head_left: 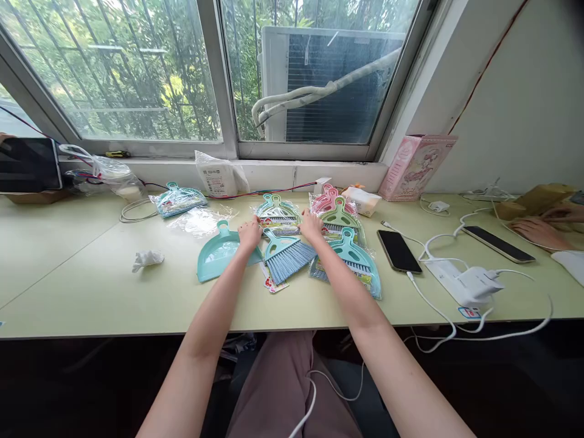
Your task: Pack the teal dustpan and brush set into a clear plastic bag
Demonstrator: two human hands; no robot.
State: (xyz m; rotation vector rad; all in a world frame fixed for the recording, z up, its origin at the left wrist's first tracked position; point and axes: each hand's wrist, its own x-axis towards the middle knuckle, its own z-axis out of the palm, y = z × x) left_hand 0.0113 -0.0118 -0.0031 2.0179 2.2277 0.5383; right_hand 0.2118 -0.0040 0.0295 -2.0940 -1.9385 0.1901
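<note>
While both arms stretch toward the far edge of the table, the left hand rests on the rim of a loose teal dustpan, and the right hand reaches to a wrapped brush set lying just beyond; whether either hand actually grips or only presses down I cannot tell, since the fingers curl out of sight. A loose small brush lies between the hands, its handle toward them and its blue-grey bristles fanned toward the near edge, over a printed card. To handle the wrapped set well, I judge it wise to pinch the slippery film near the handle and lift it flat, so the packets beside it do not slide. The dustpan is smooth hard plastic, scoop-shaped with a looped handle. More wrapped sets, teal, green and pink in crinkly clear bags, overlap at the right hand's side, and a dark phone lies just beside them.
</note>
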